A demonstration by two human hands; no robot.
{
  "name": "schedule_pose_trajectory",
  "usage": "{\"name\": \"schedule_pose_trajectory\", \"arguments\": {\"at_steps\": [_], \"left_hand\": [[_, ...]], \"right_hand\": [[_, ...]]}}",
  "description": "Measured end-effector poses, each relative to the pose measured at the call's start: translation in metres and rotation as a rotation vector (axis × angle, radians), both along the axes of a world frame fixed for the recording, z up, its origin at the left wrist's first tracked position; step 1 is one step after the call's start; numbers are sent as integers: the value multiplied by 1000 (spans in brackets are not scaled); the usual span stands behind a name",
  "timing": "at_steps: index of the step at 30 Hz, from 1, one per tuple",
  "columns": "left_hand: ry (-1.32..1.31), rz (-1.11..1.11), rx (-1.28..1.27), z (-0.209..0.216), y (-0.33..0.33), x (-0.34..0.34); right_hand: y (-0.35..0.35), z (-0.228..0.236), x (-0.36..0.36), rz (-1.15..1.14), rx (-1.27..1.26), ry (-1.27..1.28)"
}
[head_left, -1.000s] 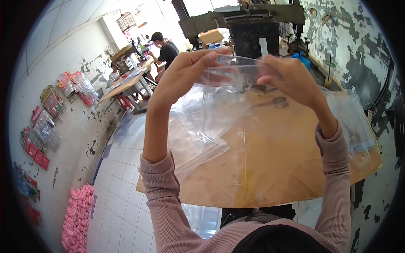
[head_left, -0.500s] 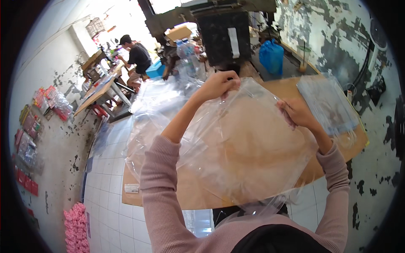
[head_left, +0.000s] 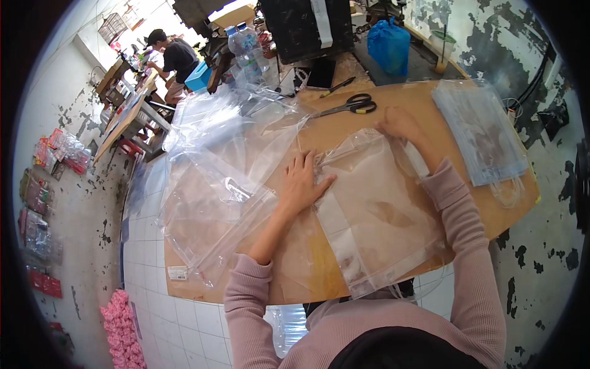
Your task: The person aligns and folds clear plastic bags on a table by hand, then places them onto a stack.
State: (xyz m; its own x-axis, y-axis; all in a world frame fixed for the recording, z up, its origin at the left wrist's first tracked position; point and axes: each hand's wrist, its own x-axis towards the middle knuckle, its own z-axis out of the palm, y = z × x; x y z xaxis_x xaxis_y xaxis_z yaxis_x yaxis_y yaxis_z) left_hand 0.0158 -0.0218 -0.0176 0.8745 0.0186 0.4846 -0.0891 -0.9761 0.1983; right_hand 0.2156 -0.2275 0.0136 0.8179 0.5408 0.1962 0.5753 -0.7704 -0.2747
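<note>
A clear plastic bag (head_left: 384, 206) with a white-looking band along its edges lies on the brown tabletop (head_left: 295, 258) in front of me. Its near corner hangs over the table's front edge, where a thin clear cord or handle loops down. My left hand (head_left: 301, 182) lies flat at the bag's left edge, fingers spread and thumb on the plastic. With closed fingers my right hand (head_left: 402, 126) holds the bag's far right corner; the fingertips are partly hidden. Black-handled scissors (head_left: 356, 106) lie beyond the bag, between the two hands.
Loose clear plastic bags (head_left: 215, 184) spread over the table's left side. A stack of clear bags (head_left: 479, 135) lies at the right. Behind are plastic bottles (head_left: 249, 52), a blue tied bag (head_left: 388, 49) and a black machine part (head_left: 304, 27). Another person (head_left: 175, 61) sits working far left.
The clear bag came down from raised and stretched between my hands to lying on the table. My left hand moved nearer and opened flat. Scissors now show; the whole view shifted.
</note>
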Motion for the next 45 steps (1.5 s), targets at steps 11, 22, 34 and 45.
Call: {"name": "schedule_pose_trajectory", "arguments": {"at_steps": [11, 22, 34, 45], "left_hand": [[376, 49, -958, 10, 28, 23], [45, 102, -1206, -12, 19, 22], [342, 97, -838, 14, 38, 34], [541, -263, -996, 4, 32, 74]], "right_hand": [[-18, -30, 5, 61, 263, -54], [-22, -37, 15, 150, 663, 138], [-9, -22, 9, -2, 384, -373], [59, -28, -32, 623, 370, 155]]}}
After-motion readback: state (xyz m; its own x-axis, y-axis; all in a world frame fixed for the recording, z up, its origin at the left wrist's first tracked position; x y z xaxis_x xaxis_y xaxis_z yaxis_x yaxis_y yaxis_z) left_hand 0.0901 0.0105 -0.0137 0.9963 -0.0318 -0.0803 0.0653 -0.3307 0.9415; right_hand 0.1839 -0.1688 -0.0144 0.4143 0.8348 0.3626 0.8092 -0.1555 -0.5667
